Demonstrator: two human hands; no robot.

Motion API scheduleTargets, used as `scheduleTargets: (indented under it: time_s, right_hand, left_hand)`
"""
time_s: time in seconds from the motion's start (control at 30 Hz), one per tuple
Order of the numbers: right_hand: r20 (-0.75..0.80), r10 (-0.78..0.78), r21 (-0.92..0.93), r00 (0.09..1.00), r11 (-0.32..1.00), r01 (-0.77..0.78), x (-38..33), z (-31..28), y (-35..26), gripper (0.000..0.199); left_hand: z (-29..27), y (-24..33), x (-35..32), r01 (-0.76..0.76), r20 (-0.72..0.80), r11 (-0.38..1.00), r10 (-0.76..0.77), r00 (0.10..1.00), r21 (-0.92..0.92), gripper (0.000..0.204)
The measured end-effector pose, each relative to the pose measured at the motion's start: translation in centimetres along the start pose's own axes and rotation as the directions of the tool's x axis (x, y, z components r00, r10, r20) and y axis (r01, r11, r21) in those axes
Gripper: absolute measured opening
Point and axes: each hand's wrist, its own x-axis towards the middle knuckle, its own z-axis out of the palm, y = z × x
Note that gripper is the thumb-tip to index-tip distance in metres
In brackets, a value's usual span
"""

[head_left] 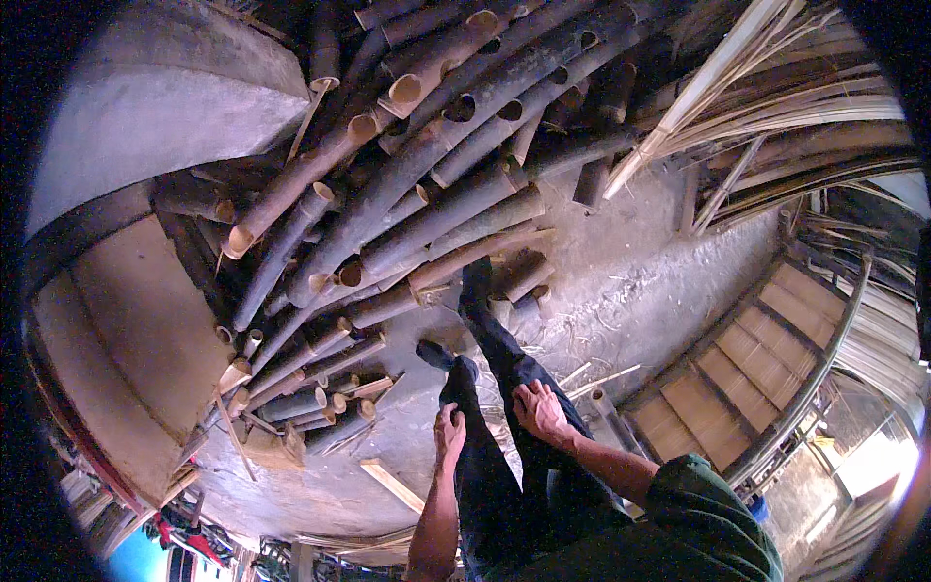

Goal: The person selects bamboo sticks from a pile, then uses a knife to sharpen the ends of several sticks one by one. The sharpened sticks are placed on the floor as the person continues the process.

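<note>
On the far left I see a curved grey concrete wall (pixel 165 97) with a flat tan board (pixel 136 330) below it, and beside them, filling the far middle, a heap of dark cut bamboo poles (pixel 427 184) with hollow pale ends lying on the dusty grey floor (pixel 630 281). Near me, my left hand (pixel 449 432) rests with fingers loosely curled on my dark trouser leg (pixel 485 466), and just right of it my right hand (pixel 541 412) lies spread flat on the same dark trousers, holding nothing. Far right lie pale split bamboo strips (pixel 776 107) and a slatted bamboo frame (pixel 766 359).
</note>
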Motion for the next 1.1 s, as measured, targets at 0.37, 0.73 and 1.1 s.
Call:
scheduleTargets:
  time_s: [0.37, 0.73, 1.1]
  right_hand:
    - [-0.093, -0.023, -0.099, 0.995, 0.995, 0.014, -2.2, 4.3, -0.3, 0.019]
    - [-0.145, -0.151, -0.225, 0.978, 0.967, 0.117, -4.3, 8.8, -1.9, 0.022]
    - [-0.202, -0.164, -0.312, 0.966, 0.945, 0.095, -6.9, 14.0, -0.9, 0.012]
  left_hand:
    - [0.8, -5.4, -1.3, -0.141, -0.095, 0.990, 0.141, 0.985, 0.004, 0.030]
    - [0.1, -11.1, -2.6, -0.289, -0.275, 0.957, 0.286, 0.918, 0.031, 0.032]
    - [-0.1, -14.8, -4.5, -0.352, -0.293, 0.936, 0.342, 0.893, 0.020, 0.034]
